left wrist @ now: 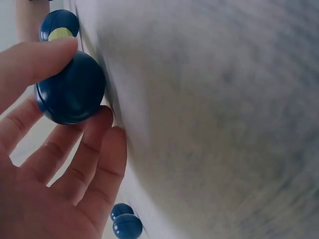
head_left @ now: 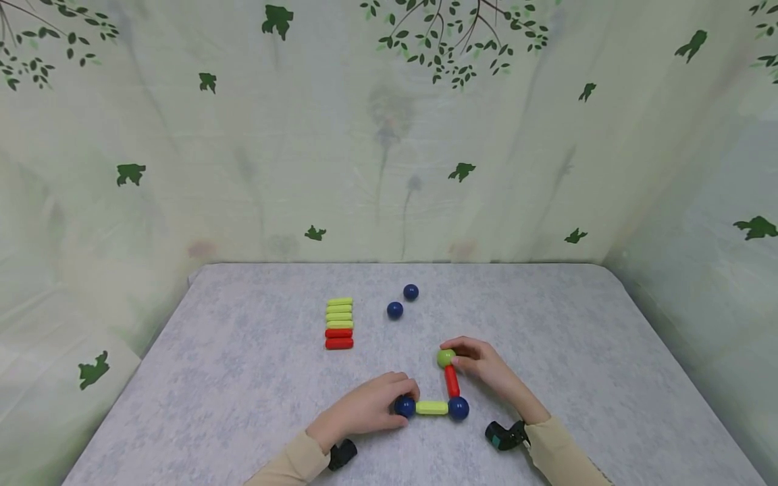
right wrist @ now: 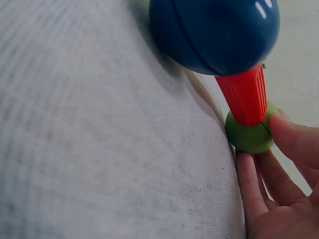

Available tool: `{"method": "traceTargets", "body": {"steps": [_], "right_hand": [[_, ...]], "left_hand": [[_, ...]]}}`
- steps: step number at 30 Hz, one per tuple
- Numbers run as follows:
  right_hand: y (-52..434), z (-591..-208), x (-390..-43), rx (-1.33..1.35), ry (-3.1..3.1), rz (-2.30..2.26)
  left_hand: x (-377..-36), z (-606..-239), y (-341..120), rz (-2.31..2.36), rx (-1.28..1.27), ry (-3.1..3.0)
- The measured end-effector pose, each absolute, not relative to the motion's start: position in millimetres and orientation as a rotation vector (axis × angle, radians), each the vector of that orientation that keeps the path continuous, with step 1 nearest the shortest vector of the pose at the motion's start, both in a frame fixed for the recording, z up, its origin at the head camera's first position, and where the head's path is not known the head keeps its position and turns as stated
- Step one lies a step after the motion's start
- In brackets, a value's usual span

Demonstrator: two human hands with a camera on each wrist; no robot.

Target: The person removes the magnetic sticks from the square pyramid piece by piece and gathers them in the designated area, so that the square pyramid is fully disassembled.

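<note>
Hands work on an L-shaped build near front edge of grey table point(head_left: 243, 378). Left hand point(head_left: 365, 408) has fingers curled round blue ball point(head_left: 404, 406) at left end of green rod point(head_left: 432, 408). Corner ball point(head_left: 458, 408) joins green rod w/ red rod point(head_left: 452, 381). Right hand point(head_left: 486, 368) pinches green ball point(head_left: 446, 358) at top of red rod. Spare rods point(head_left: 339, 323) & two loose blue balls point(head_left: 402, 302) lie further back, well apart.
</note>
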State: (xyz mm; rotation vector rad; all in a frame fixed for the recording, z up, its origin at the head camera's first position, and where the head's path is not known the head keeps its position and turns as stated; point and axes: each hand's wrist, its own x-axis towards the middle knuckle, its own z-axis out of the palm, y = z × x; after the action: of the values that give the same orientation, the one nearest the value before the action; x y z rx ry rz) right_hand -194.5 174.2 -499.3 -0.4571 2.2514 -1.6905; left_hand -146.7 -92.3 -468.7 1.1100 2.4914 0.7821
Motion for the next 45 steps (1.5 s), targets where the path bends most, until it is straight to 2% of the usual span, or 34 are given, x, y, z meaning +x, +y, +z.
{"method": "traceTargets", "body": {"steps": [7, 12, 19, 31, 40, 45], "right_hand": [[174.4, -498.5, -194.7, -0.449, 2.236, -1.703], [174.4, -498.0, -194.5, -0.447, 2.229, -1.709], [174.7, -497.1, -193.6, -0.469, 2.235, -1.698], [175.0, -494.5, -193.3, -0.453, 2.196, -1.729], [175.4, -497.0, -194.9, -0.463, 2.191, -1.724], [175.3, -497.1, -194.8, -0.467, 2.195, -1.719]], "left_hand": [[-148.2, -470.6, -94.0, 0.841, 1.107, 2.461], [-156.9, -472.0, -96.2, 1.079, 1.006, 2.481], [-191.0, -473.1, -93.9, 1.33, 0.811, 2.743], [-245.2, -477.8, -64.2, 1.212, 0.638, 2.9], [-249.9, -477.9, -59.9, 1.139, 0.585, 2.995], [-236.4, -473.1, -64.3, 1.131, 0.636, 2.991]]}}
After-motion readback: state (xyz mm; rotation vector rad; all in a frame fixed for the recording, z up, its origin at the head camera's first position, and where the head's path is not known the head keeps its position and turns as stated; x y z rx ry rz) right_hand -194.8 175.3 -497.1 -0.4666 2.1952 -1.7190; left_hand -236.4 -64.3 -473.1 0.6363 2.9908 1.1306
